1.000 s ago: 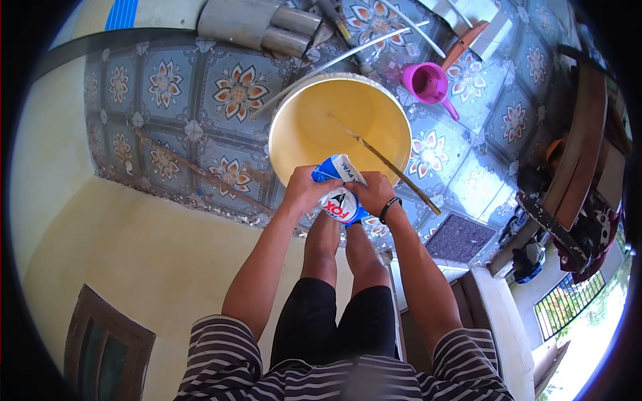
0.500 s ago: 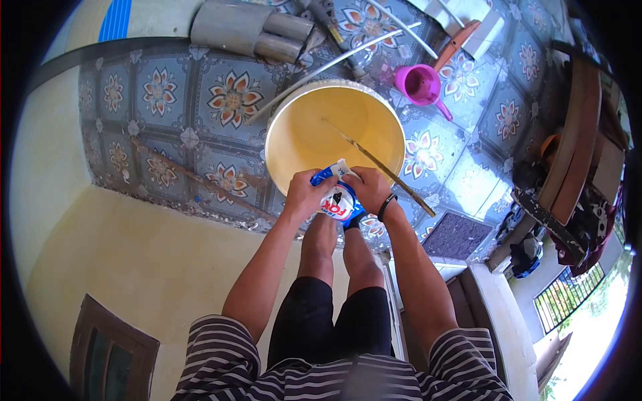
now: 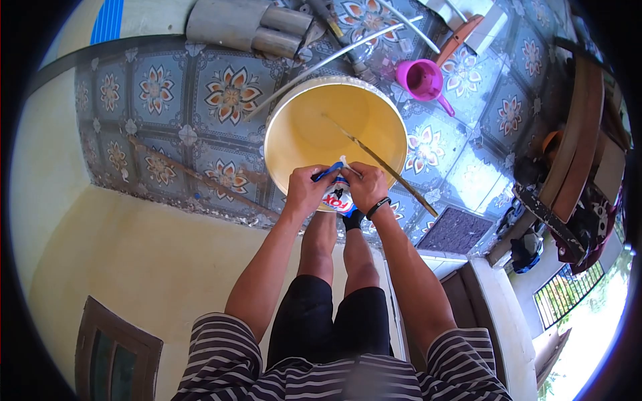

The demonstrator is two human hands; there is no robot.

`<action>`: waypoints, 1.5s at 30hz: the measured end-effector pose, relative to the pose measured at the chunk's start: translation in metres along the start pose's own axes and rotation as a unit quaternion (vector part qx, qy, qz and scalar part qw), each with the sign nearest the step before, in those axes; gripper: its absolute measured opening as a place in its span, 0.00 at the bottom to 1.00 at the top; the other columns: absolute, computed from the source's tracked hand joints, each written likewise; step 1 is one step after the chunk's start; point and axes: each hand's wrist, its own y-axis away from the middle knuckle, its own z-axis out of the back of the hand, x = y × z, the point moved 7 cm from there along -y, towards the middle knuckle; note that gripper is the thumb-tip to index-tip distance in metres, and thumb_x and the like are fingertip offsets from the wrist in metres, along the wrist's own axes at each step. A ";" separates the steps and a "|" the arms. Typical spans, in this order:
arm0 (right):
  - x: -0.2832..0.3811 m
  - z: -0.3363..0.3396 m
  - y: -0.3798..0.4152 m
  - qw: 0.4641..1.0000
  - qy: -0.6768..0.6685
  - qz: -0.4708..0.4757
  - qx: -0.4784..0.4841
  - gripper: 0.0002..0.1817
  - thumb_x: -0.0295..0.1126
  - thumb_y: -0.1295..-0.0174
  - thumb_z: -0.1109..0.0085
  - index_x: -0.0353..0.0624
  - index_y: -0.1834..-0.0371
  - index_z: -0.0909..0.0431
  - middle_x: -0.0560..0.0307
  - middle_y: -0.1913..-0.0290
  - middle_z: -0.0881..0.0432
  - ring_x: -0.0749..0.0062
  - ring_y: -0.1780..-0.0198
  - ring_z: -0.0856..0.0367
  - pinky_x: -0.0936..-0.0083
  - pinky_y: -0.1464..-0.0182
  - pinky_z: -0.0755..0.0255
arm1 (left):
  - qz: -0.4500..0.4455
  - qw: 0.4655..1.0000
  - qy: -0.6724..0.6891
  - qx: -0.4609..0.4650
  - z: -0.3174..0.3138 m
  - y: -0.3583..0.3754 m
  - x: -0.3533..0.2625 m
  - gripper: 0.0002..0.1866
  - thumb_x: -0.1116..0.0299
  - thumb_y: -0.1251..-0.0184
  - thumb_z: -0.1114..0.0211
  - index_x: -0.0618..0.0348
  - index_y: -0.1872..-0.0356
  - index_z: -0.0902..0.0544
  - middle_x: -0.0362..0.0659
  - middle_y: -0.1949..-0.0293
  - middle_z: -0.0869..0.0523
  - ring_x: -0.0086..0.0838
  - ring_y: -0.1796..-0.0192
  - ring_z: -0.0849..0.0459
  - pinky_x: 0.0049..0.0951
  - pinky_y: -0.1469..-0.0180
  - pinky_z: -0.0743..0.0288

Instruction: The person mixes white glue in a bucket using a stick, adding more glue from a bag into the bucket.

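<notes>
Both hands hold a blue and white plastic pouch (image 3: 340, 196) lettered "FOX", close over the near rim of a large yellow bucket (image 3: 281, 127). My left hand (image 3: 307, 190) is closed on the pouch's top left edge. On the right, my right hand (image 3: 366, 189) pinches its top edge, with a dark band on the wrist. Between the hands the top of the pouch is creased, a white corner sticking up. A thin wooden stick (image 3: 388, 166) leans in the bucket, its outer end reaching past the right rim.
A pink dipper (image 3: 424, 79) lies on the patterned tile floor right of the bucket. Grey pipe pieces (image 3: 247, 28) and a long pale rod (image 3: 314, 65) lie beyond it. A wooden bench (image 3: 580, 140) with cloth items stands at the right, a cream wall at the left.
My hands have drawn the pouch's top edge upright and tilted it, so less of its printed front shows. The bucket and stick stay in place.
</notes>
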 end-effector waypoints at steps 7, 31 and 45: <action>0.002 0.003 0.001 0.999 -0.012 -0.033 0.025 0.13 0.38 0.37 0.39 0.38 0.67 0.15 0.41 0.72 0.17 0.49 0.69 0.17 0.65 0.64 0.25 | 0.036 0.998 0.034 -0.038 0.007 0.002 0.005 0.14 0.66 0.32 0.33 0.71 0.60 0.14 0.47 0.69 0.11 0.21 0.67 0.17 0.25 0.62 0.23; -0.026 -0.016 -0.007 0.982 -0.124 -0.116 -0.086 0.14 0.37 0.45 0.34 0.36 0.63 0.12 0.50 0.71 0.12 0.72 0.68 0.15 0.76 0.62 0.23 | 0.013 0.989 0.063 -0.131 0.004 -0.005 0.011 0.10 0.71 0.39 0.29 0.68 0.61 0.12 0.47 0.67 0.10 0.22 0.65 0.13 0.24 0.60 0.20; -0.019 -0.019 -0.003 0.977 -0.044 -0.116 -0.172 0.15 0.42 0.43 0.39 0.42 0.65 0.12 0.41 0.67 0.14 0.44 0.62 0.16 0.58 0.52 0.25 | 0.027 0.983 0.041 -0.174 0.000 -0.004 0.008 0.10 0.72 0.41 0.28 0.66 0.61 0.12 0.49 0.67 0.10 0.29 0.65 0.10 0.27 0.60 0.19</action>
